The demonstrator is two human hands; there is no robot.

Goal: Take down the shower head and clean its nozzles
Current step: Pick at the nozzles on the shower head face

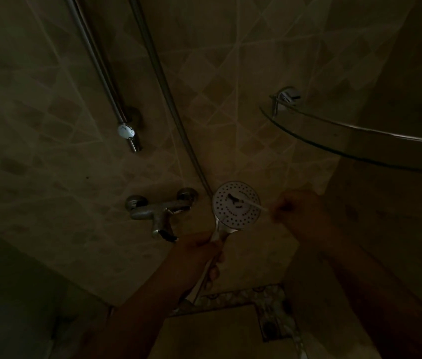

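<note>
The room is very dim. A round chrome shower head with a white dotted nozzle face points toward me, low in the middle of the view. My left hand grips its handle from below. My right hand is just right of the head and pinches a thin pale stick whose tip lies on the nozzle face near its centre. The metal hose runs from behind the head up the tiled wall.
A chrome mixer tap juts from the wall left of the shower head. A vertical slide rail ends at a white-capped bracket. A curved glass corner shelf hangs at the right. A floor drain lies below.
</note>
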